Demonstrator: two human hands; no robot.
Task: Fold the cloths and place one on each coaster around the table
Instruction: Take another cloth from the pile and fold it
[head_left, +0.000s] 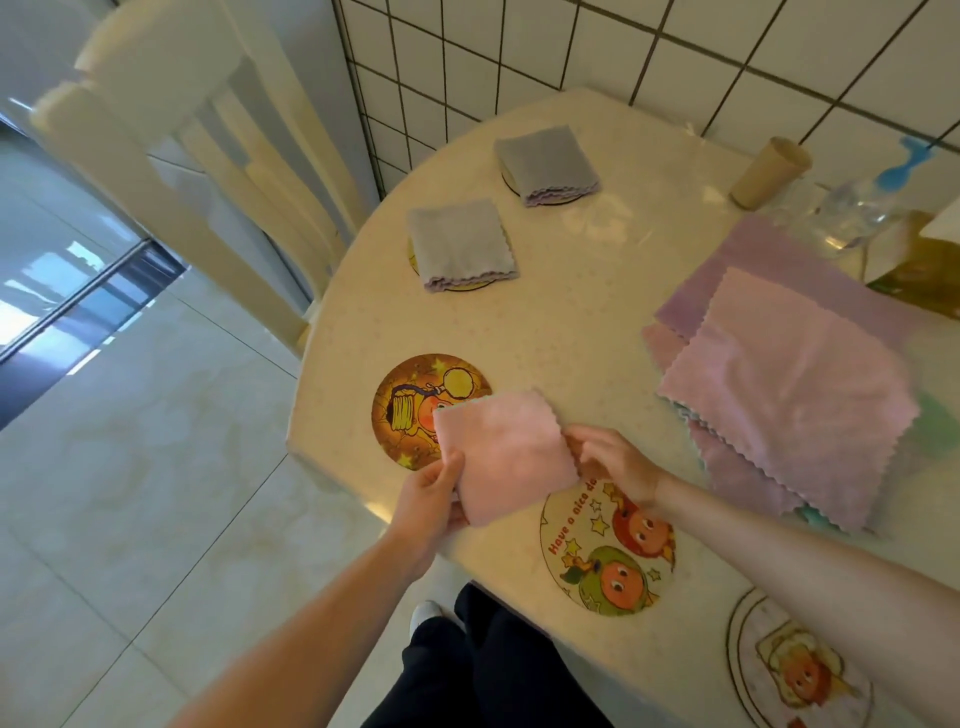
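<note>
I hold a folded pink cloth (504, 452) above the table's near edge. My left hand (434, 493) grips its lower left corner and my right hand (613, 460) pinches its right edge. The cloth overlaps the right side of an orange cartoon coaster (410, 410). A pale coaster with fruit faces (608, 556) lies just below my right hand. A third bare coaster (795, 670) shows at the bottom right, partly behind my right forearm. Farther back, two folded grey cloths (460, 244) (545, 163) each lie on a coaster.
A stack of unfolded pink and lilac cloths (789, 384) lies at the right of the round cream table (571, 322). A cardboard tube (769, 174) and a clear bottle (852, 213) lie near the tiled wall. A cream chair (197, 171) stands at the left.
</note>
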